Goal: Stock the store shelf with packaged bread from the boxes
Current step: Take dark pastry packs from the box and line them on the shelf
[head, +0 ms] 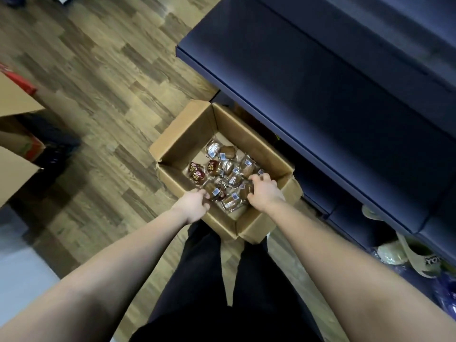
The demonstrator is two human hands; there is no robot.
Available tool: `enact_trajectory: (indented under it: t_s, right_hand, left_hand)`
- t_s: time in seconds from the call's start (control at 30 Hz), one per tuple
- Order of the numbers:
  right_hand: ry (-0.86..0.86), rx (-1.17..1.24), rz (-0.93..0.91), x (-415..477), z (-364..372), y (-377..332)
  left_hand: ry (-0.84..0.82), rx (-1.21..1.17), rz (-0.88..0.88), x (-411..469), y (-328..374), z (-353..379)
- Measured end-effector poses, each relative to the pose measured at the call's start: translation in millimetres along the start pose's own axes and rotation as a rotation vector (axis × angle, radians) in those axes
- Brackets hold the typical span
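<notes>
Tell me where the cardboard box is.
The cardboard box sits on the floor mid-frame in the head view, left of the blue shelf.
</notes>
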State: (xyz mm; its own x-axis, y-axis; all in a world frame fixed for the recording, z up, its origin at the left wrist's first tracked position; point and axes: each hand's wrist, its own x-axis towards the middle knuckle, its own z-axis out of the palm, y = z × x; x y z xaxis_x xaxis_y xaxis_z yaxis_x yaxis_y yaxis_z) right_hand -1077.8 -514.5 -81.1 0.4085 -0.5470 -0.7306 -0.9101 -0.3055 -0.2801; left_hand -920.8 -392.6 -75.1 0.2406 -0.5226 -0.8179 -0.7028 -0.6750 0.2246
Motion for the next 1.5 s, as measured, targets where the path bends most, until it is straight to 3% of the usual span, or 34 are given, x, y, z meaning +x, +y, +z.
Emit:
enact_trajectory:
  t_s: [0.17,0.43,0.6,1.07,1.3,1.5]
  right_hand:
    - [-0.052,0.006,0.036,22.6,36.0,22.2]
    - [-0.048,0.021,0.003,78.4,86.8,30.1]
    - [-0.072,-0.043,-0.022,128.6,103.8,46.9]
    - [-0.011,0.098,0.114,252.8,125.2,63.8]
    - [-0.055,0.062,0.144,297.1,140.6,67.6]
    - [-0.117,0.004,0.169,328.7,157.3,57.9]
  left_hand:
    - [0.025,-0.076,0.054,25.4,11.8,22.0]
    - [0.028,0.036,0.137,101.7,10.8,49.2]
    - [-0.049,0.147,0.104,162.4,-1.4,67.4]
    - [-0.090,0.233,0.025,273.2,-48.0,70.2]
    - [-0.019,0.231,0.092,326.2,-52.3,55.5]
    - [-0.054,0.217,0.108,359.7,-55.3,64.5]
